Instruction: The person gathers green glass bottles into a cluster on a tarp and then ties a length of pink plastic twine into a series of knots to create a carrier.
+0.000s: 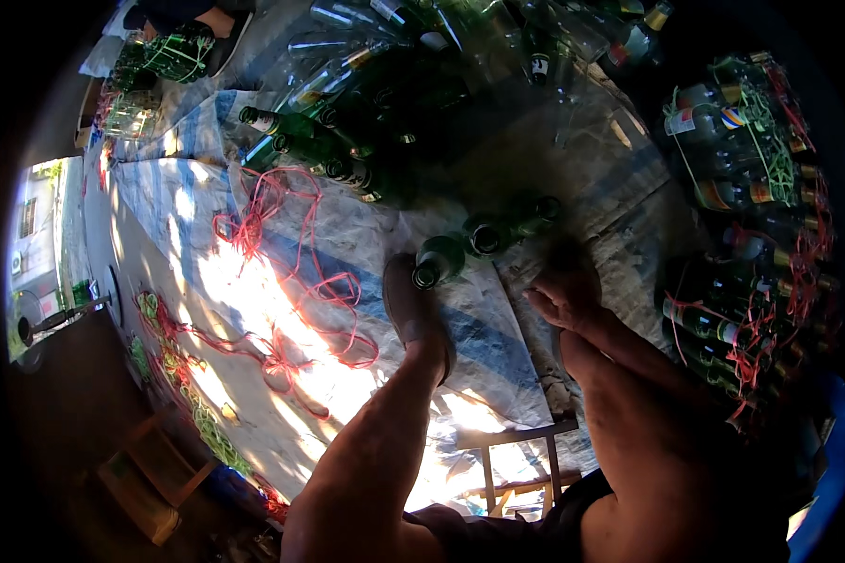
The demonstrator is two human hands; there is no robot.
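- Here's your right hand [569, 296], low beside your right foot, fingers angled toward the left; it's dim down there, so you can't tell whether it grips anything.
- Your left hand is out of view, so its state can't be told.
- Nearest your right hand, three green glass bottles [441, 255] sit between and just beyond your feet, well in from the near edge of the blue-striped sheet [483, 361].
- Look at that glass: deep green, smooth and shiny, round rims circling dark mouths; the leftmost, just beside your left shoe [400, 298], catches the most light, while the other two sink into shadow.
- Toward the sheet's far edge, more green bottles [300, 125] lie heaped.
- Red string [249, 230] tangles toward the left edge; tied bottle bundles [737, 188] line the right.
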